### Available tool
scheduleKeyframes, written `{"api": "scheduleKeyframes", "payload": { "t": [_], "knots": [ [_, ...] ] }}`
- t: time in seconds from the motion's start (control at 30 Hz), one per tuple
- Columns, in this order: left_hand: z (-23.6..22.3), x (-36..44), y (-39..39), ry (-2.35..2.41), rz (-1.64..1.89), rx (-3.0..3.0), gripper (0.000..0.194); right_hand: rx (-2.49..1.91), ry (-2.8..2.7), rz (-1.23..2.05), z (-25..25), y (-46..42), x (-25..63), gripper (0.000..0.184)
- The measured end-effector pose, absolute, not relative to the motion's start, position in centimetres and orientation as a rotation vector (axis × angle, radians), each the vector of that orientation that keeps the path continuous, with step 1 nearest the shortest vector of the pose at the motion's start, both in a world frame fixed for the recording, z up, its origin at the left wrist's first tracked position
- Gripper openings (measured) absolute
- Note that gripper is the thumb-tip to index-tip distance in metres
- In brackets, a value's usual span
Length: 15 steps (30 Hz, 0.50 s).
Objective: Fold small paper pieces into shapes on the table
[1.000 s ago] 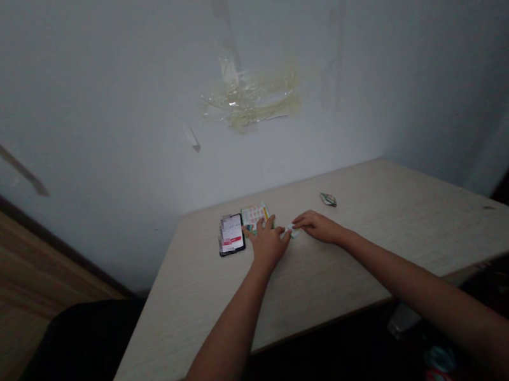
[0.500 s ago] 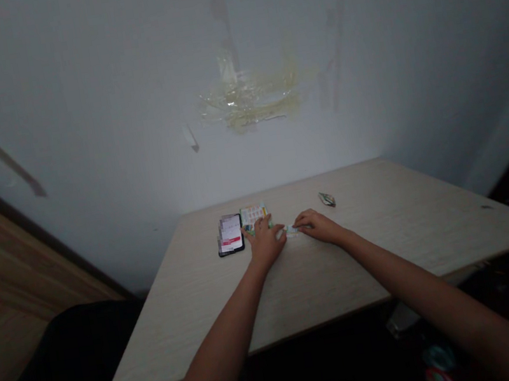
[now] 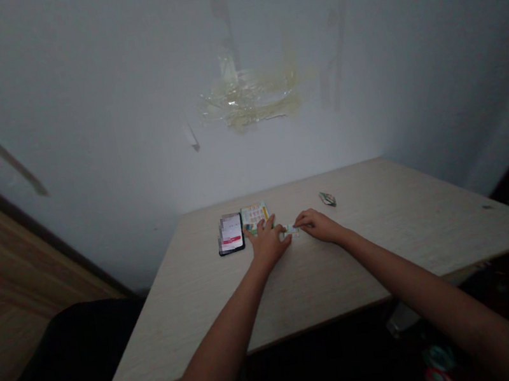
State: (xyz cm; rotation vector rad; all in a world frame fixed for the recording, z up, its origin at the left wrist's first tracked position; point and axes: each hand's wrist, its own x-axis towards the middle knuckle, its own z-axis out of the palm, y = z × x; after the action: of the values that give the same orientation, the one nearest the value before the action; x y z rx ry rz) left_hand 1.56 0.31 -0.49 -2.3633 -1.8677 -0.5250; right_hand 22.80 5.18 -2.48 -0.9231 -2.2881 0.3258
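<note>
Small printed slip (image 3: 292,231) between both hands' fingertips, spanning crosswise.
Left hand (image 3: 267,245) spreads its fingers; right hand (image 3: 319,226) bunches its own at the slip's other end, grip unclear; neither is clearly nearer. Glossy phone (image 3: 231,240) beside the left thumb, flat colourful sheet (image 3: 255,213) under left fingertips, creased packet (image 3: 327,199) beyond the right fingers.

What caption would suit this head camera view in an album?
Two bare hands, left and right, meet over a small paper piece beside a phone.

Two hands (image 3: 269,244), one phone (image 3: 231,236), one printed sheet (image 3: 255,213), one small slip (image 3: 292,231)
</note>
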Motion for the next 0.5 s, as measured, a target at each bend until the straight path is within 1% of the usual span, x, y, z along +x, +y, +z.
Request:
{"api": "scheduleKeyframes", "payload": {
  "t": [0.17,0.4,0.5],
  "knots": [
    [-0.2,2.3,0.4,-1.882,-0.506,-2.347,0.034,-0.926,-2.297,0.325,-2.2,5.0,22.8,0.03],
    [-0.5,2.7,0.6,-1.876,-0.516,-2.354,0.046,-0.937,-2.276,0.348,-2.4,5.2,22.7,0.033],
    [-0.8,2.5,0.8,-1.897,-0.531,-2.379,0.047,-0.951,-2.262,0.345,-2.6,5.3,23.0,0.034]
  ]
}}
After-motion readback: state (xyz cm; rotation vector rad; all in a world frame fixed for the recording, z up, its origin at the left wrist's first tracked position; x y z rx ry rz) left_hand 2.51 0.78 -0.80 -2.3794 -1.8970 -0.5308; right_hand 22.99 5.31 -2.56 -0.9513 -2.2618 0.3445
